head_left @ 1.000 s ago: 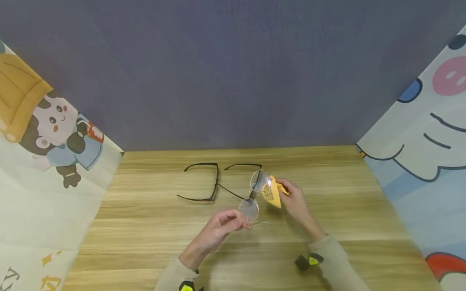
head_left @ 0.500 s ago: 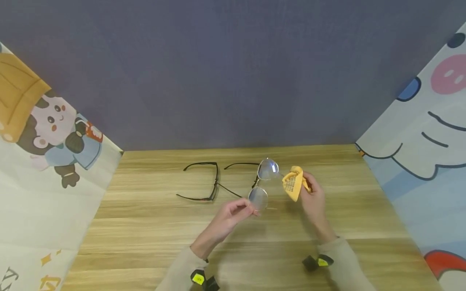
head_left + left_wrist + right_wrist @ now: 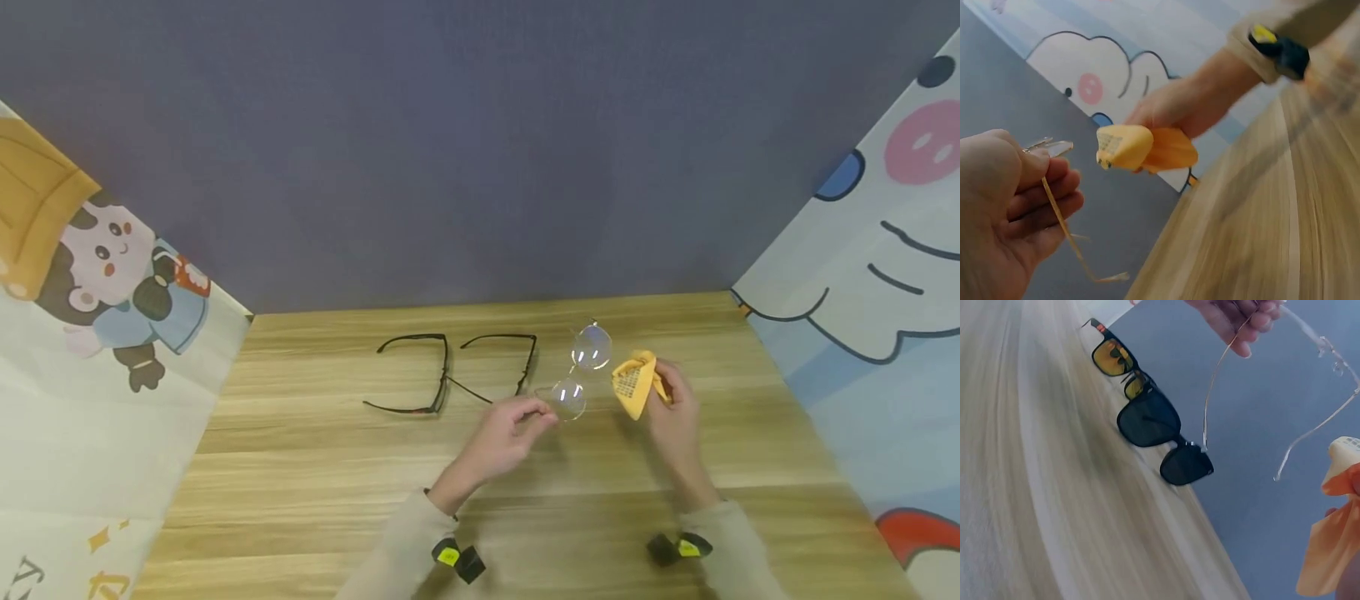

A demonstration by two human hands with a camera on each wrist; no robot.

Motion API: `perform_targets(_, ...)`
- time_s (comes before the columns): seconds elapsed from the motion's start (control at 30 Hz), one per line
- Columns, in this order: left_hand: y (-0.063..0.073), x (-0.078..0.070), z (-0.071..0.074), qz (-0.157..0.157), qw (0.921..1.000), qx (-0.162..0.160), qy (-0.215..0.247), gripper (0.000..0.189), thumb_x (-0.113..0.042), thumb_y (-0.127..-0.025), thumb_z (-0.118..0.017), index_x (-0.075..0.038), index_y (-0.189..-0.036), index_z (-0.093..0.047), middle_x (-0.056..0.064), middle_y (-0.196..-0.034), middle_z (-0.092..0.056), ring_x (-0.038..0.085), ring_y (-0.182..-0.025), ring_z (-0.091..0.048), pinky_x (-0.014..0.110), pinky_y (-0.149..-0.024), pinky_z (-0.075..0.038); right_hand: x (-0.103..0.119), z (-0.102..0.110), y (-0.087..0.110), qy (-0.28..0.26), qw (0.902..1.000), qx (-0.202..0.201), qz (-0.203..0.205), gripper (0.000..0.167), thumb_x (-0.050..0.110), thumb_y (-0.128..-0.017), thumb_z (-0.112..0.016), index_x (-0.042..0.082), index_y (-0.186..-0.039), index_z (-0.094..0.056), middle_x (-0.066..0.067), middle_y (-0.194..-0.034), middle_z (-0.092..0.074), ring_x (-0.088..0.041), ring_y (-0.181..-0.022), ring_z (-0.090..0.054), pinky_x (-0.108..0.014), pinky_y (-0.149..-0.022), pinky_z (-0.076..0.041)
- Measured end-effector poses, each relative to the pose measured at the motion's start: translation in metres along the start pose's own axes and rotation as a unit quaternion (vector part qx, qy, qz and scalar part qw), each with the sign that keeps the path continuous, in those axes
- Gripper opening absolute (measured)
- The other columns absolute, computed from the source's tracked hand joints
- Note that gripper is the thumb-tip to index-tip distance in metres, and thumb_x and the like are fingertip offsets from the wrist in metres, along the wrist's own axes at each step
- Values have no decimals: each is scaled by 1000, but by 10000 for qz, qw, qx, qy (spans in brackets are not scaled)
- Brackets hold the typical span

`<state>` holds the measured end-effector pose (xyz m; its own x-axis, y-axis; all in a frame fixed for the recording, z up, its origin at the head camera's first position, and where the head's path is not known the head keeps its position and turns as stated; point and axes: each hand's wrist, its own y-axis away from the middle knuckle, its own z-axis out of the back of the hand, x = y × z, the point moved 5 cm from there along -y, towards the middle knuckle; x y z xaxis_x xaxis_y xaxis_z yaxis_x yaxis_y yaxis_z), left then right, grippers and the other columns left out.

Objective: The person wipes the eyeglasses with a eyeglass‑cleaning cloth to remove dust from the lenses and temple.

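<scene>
Thin gold-framed eyeglasses with round clear lenses (image 3: pixel 592 347) are pinched by my left hand (image 3: pixel 498 442) at the near end of the frame. They are held above the table, and their temples stand unfolded in the right wrist view. My right hand (image 3: pixel 677 421) grips a bunched yellow cloth (image 3: pixel 633 385) with dark print on it. In the left wrist view the cloth (image 3: pixel 1124 147) is a short gap away from the eyeglasses (image 3: pixel 1060 149). The cloth hides part of the right fingers.
Two pairs of black-framed sunglasses stand on the wooden table (image 3: pixel 300 500), left of the eyeglasses: one with yellow-looking lenses (image 3: pixel 1112 357), the other with dark lenses (image 3: pixel 1150 419). A grey-blue panel (image 3: pixel 480 167) rises behind the table; cartoon-printed walls flank both sides.
Both hands have shifted right. The cloth, at the far lens a second ago, has come away from it. The eyeglasses have turned in my left hand, their temples now pointing left.
</scene>
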<state>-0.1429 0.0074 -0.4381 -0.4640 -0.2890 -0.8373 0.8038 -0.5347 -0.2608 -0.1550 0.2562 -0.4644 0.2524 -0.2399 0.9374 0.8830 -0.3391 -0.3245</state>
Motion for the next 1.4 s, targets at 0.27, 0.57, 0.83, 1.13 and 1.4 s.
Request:
perform_targets(0.27,-22,-11,-19,-934,9542,-45,-2843,12,-18,-103,-64,-10,-101,-73,-1,-97,-73,12,-95,-69,26,-107,-51,-18,27,3,28,9972,-542,-517,21,-4,-101,-56,-4,-120,-66,6,-113,-62,-3,-105,-63,-7,-79,-54)
perform_targets(0.57,-45,4,-49,-958,8794,403,-4645,12,-19,-98,-72,-21,-110,-74,-9,-111,-74,7,-112,-67,33,-124,-32,-30,47,7,-683,9825,-1127,-1314,24,1,-102,-58,11,-122,-68,2,-116,-62,-7,-101,-64,-9,-75,-56)
perform_targets(0.83,-52,18,-77,-900,8379,786,-5325,19,-20,-99,-70,-25,-116,-74,-10,-123,-72,6,-121,-64,34,-127,-23,-34,52,8,-387,9849,-1410,-928,26,-5,-100,-56,4,-122,-67,5,-115,-56,-5,-104,-61,-6,-80,-54)
perform_targets(1.13,-57,33,-84,-509,8492,815,-5192,24,-14,-97,-71,-22,-120,-73,-8,-128,-70,8,-127,-61,32,-128,-21,-35,43,12,-519,9848,-1094,-1245,27,-4,-100,-57,9,-121,-66,3,-114,-59,-6,-99,-63,-9,-76,-56)
perform_targets(1.4,-62,44,-88,-348,8390,724,-5381,28,-13,-93,-75,-23,-119,-73,-9,-127,-71,6,-124,-62,32,-127,-27,-41,38,16,-386,9807,-843,-1719,26,5,-102,-59,8,-128,-63,5,-121,-58,-7,-107,-61,-10,-76,-56)
